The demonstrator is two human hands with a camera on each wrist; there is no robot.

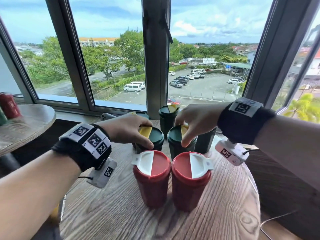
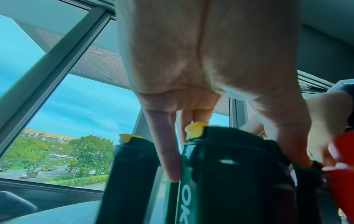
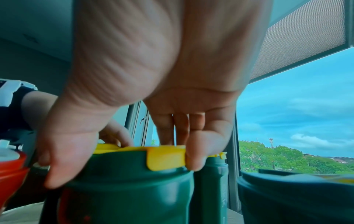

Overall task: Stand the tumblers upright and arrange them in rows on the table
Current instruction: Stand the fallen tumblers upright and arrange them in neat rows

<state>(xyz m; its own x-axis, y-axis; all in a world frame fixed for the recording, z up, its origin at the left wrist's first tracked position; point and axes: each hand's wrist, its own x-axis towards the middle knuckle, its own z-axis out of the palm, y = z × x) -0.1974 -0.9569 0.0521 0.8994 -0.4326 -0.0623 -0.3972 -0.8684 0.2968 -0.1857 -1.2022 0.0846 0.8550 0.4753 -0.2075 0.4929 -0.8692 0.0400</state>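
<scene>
Two red tumblers with white flip lids [image 1: 152, 177] [image 1: 190, 179] stand upright side by side at the front of the round wooden table [image 1: 121, 213]. Right behind them stand two dark green tumblers with yellow flaps. My left hand [image 1: 148, 134] grips the left green tumbler [image 1: 155, 137] from above, thumb and fingers curled round its lid; the left wrist view shows the same tumbler [image 2: 229, 174] under that hand [image 2: 235, 151]. My right hand [image 1: 181, 134] grips the lid of the right green tumbler [image 1: 174, 135] likewise, seen close in the right wrist view [image 3: 124, 189].
More green tumblers stand further back: one by the window frame [image 1: 168, 116], one partly hidden behind my left hand [image 1: 141, 115], one under my right wrist [image 1: 205, 141]. A second round table [image 1: 34, 122] at the left carries a red tumbler [image 1: 8, 106].
</scene>
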